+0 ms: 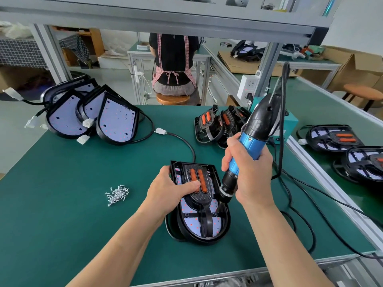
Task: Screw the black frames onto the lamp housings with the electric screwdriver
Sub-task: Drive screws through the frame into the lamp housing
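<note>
- Lamp housing (pixel 224 223) lies flat on the green surface (pixel 72 214), right in front of me, rounded end towards me and square end away.
- It is a black, shield-shaped shell; inside it a pale lilac board dotted with small red points shows through.
- Black frame (pixel 204 196) sits on top of the housing: a textured plate with two orange strips (pixel 198 179) side by side, and curved ribs running down to the rounded end.
- A black cable (pixel 186 143) runs from the far end of the housing to a white plug lying on the surface.
- Left hand (pixel 170 191): curled round the left edge of the housing, thumb laid across the frame just below the orange strips. Firm hold, not open.
- Right hand (pixel 248 168): wrapped fully round the blue barrel of the electric screwdriver (pixel 250 141), fingers closed on it.
- Screwdriver is tilted, black top leaning away and to the right, its cord rising above it. The bit end is down on the right side of the frame, by a rib; I cannot make out the screw under it.
- Loose screws (pixel 117 195) lie in a small heap on the surface, to the left of my left hand, apart from the housing.
- Far left: a stack of housings without frames (pixel 93 114), boards bare, white plugs hanging.
- Far centre: a pile of spare frames (pixel 219 125), standing on edge.
- On the neighbouring bench to the right: lamps with frames on (pixel 342 146).
- Beyond the surface a person (pixel 174 65) sits on a stool, back turned.
</note>
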Motion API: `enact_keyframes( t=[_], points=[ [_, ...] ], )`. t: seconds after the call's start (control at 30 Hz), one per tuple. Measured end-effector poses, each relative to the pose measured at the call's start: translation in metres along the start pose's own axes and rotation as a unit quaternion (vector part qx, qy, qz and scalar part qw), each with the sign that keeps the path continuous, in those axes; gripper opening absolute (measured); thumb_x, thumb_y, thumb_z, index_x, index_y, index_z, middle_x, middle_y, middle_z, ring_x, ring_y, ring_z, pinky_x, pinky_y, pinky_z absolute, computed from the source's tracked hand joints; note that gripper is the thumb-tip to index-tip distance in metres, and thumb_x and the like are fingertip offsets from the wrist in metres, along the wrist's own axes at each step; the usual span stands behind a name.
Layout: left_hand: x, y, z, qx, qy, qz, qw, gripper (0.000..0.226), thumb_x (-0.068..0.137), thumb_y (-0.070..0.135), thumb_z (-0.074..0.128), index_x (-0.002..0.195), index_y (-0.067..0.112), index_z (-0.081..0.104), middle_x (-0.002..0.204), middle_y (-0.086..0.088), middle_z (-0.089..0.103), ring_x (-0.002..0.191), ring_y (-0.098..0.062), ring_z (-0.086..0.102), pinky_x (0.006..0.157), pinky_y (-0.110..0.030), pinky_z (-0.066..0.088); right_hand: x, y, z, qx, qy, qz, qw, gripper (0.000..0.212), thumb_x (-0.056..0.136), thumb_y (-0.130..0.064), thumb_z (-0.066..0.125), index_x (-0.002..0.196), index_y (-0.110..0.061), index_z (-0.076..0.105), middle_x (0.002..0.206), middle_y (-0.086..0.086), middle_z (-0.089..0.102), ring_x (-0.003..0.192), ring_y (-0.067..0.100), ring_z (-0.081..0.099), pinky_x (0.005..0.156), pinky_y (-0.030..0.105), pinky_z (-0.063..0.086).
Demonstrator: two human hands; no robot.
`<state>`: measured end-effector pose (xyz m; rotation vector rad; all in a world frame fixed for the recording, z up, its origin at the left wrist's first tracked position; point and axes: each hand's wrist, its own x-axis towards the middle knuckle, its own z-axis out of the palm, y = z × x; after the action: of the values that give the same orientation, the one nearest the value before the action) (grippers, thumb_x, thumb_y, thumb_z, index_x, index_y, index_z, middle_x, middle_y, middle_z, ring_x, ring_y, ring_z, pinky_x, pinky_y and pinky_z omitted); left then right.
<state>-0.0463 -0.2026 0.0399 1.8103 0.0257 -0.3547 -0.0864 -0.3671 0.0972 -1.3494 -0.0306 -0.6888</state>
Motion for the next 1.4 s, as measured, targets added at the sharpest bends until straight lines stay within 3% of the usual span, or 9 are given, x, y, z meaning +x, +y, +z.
enact_keyframes(
  t=[0.4, 0.6, 0.77, 0.9, 0.97, 1.07, 1.13, 1.3, 1.4],
  points=[
    [-0.004, 0.002, -0.003, -0.018, -0.016, -0.005, 1.000, 0.069, 0.045, 0.049, 0.087, 0.105, 0.026, 0.060, 0.100, 0.006, 0.075, 0.094, -0.017, 0.073, 0.093, -0.045, 0.057, -0.007, -0.011, -0.008, 0.048, -0.040, 0.013, 0.998, 0.013, 0.078, -0.028, 0.070, 0.091, -0.025, 0.068, 0.055, 0.008, 0.050, 0.049, 0.020, 0.048, 0.060, 0.025, 0.045],
    [-0.004, 0.002, -0.005, -0.003, -0.017, -0.002, 1.000, 0.073, 0.041, 0.056, 0.086, 0.104, 0.028, 0.060, 0.099, 0.007, 0.075, 0.093, -0.015, 0.073, 0.092, -0.044, 0.057, 0.001, -0.033, -0.010, 0.077, 0.016, -0.026, 0.997, 0.011, 0.081, -0.028, 0.070, 0.091, -0.023, 0.068, 0.058, 0.003, 0.052, 0.049, 0.020, 0.048, 0.058, 0.025, 0.043],
    [-0.004, 0.001, -0.005, 0.029, -0.012, 0.007, 0.999, 0.068, 0.046, 0.060, 0.083, 0.104, 0.031, 0.062, 0.100, 0.011, 0.074, 0.096, -0.014, 0.071, 0.093, -0.041, 0.056, -0.001, -0.041, -0.007, 0.109, 0.117, -0.031, 0.987, 0.013, 0.083, -0.029, 0.072, 0.088, -0.021, 0.063, 0.057, -0.001, 0.054, 0.051, 0.018, 0.050, 0.076, 0.036, 0.043],
    [-0.010, -0.001, -0.007, 0.094, 0.004, 0.045, 0.995, 0.052, 0.075, 0.069, 0.070, 0.118, 0.043, 0.059, 0.104, 0.020, 0.067, 0.104, -0.007, 0.064, 0.084, -0.021, 0.047, -0.010, -0.039, -0.001, 0.144, 0.198, 0.016, 0.969, 0.019, 0.086, -0.028, 0.072, 0.091, -0.020, 0.055, 0.061, -0.002, 0.054, 0.052, 0.015, 0.052, 0.059, 0.025, 0.045],
    [-0.013, -0.002, -0.018, 0.144, 0.073, 0.076, 0.984, 0.057, 0.087, 0.060, 0.064, 0.134, 0.028, 0.058, 0.096, 0.013, 0.063, 0.100, -0.014, 0.060, 0.081, -0.022, 0.040, -0.016, -0.034, 0.000, 0.161, 0.222, 0.036, 0.961, 0.019, 0.089, -0.027, 0.071, 0.094, -0.019, 0.054, 0.063, -0.003, 0.054, 0.053, 0.014, 0.052, 0.056, 0.021, 0.047],
    [-0.014, -0.004, -0.053, 0.237, 0.174, 0.135, 0.946, 0.008, 0.091, 0.027, 0.067, 0.088, 0.022, 0.073, 0.081, 0.008, 0.062, 0.087, -0.022, 0.062, 0.073, -0.026, 0.044, -0.024, -0.027, 0.002, 0.159, 0.243, 0.055, 0.955, 0.018, 0.091, -0.027, 0.071, 0.096, -0.019, 0.055, 0.063, -0.003, 0.054, 0.054, 0.014, 0.054, 0.056, 0.022, 0.048],
    [-0.013, -0.007, -0.080, 0.314, 0.205, 0.128, 0.918, 0.011, 0.088, 0.017, 0.066, 0.077, 0.019, 0.070, 0.079, 0.004, 0.064, 0.086, -0.026, 0.060, 0.078, -0.036, 0.048, -0.026, -0.025, 0.004, 0.152, 0.254, 0.063, 0.953, 0.019, 0.090, -0.029, 0.072, 0.094, -0.020, 0.056, 0.063, -0.004, 0.055, 0.055, 0.014, 0.055, 0.056, 0.021, 0.047],
    [-0.010, -0.011, -0.109, 0.419, 0.168, 0.077, 0.889, 0.012, 0.086, 0.029, 0.070, 0.077, 0.024, 0.063, 0.079, 0.009, 0.063, 0.091, -0.022, 0.058, 0.085, -0.036, 0.042, -0.028, -0.025, 0.012, 0.149, 0.257, 0.076, 0.952, 0.018, 0.089, -0.031, 0.072, 0.090, -0.023, 0.057, 0.064, -0.005, 0.056, 0.056, 0.014, 0.056, 0.056, 0.020, 0.049],
    [-0.007, -0.011, -0.105, 0.498, 0.165, 0.081, 0.848, 0.017, 0.088, 0.039, 0.068, 0.079, 0.028, 0.059, 0.086, 0.010, 0.060, 0.095, -0.018, 0.055, 0.083, -0.032, 0.035, -0.028, -0.027, 0.016, 0.153, 0.250, 0.075, 0.953, 0.017, 0.090, -0.030, 0.072, 0.089, -0.023, 0.057, 0.064, -0.005, 0.055, 0.056, 0.014, 0.055, 0.056, 0.021, 0.049]
  ],
)
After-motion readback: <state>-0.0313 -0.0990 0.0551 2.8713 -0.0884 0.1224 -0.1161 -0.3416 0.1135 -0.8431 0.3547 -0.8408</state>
